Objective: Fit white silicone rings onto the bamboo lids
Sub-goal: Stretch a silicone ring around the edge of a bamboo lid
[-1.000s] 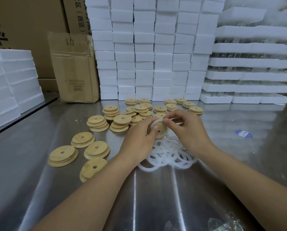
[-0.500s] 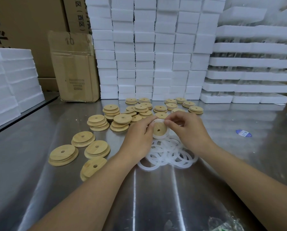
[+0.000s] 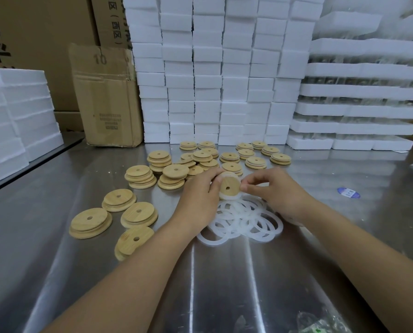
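Between my hands stands a round bamboo lid (image 3: 228, 186) with a centre hole, tilted toward me, a white silicone ring (image 3: 225, 197) around its rim. My left hand (image 3: 199, 197) grips the lid's left edge with curled fingers. My right hand (image 3: 276, 192) pinches the ring at the lid's right edge. Just below them lies a pile of several loose white silicone rings (image 3: 242, 218) on the steel table (image 3: 224, 284). Several bamboo lids (image 3: 91, 222) lie to the left, and stacks of lids (image 3: 174, 175) sit behind my hands.
Stacked white foam blocks (image 3: 212, 75) wall off the back, with foam trays (image 3: 359, 111) at right and more foam (image 3: 13, 116) at left. A cardboard box (image 3: 107, 97) stands back left. A blue sticker (image 3: 348, 192) lies at right, a plastic bag (image 3: 320, 324) near the front edge.
The lid has tilted a little more upright between my hands. My right fingers have slid round the rim to its right side, working the ring on.
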Tool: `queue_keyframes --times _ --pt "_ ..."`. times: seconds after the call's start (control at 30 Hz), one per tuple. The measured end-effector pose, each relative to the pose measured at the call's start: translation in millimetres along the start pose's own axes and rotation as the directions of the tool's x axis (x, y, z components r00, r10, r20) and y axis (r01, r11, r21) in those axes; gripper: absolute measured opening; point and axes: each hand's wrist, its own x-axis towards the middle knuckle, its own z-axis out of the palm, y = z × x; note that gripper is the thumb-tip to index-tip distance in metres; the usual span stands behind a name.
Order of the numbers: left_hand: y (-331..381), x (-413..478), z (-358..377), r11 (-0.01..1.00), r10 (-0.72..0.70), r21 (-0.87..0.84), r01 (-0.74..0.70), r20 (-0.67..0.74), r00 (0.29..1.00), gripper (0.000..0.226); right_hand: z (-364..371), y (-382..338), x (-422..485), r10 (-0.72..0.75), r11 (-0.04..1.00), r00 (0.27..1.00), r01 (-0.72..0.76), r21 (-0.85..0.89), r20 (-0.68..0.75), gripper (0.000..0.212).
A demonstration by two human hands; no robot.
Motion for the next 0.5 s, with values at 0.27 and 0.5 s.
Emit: queue_keyframes --times 0.27,0.5 --pt "-1.1 -0.8 0.3 1.0 0.002 -0.005 -0.002 -0.024 1.0 0.029 1.0 -5.4 -2.0 -0.055 0.982 0.998 0.056 -0.18 0.012 0.011" --pt "-5.7 3.9 0.9 0.969 -0.158 -0.2 0.146 -0.048 0.986 0.03 2.7 -6.1 -0.5 -0.079 0.971 0.996 0.087 -0.222 0.045 0.008"
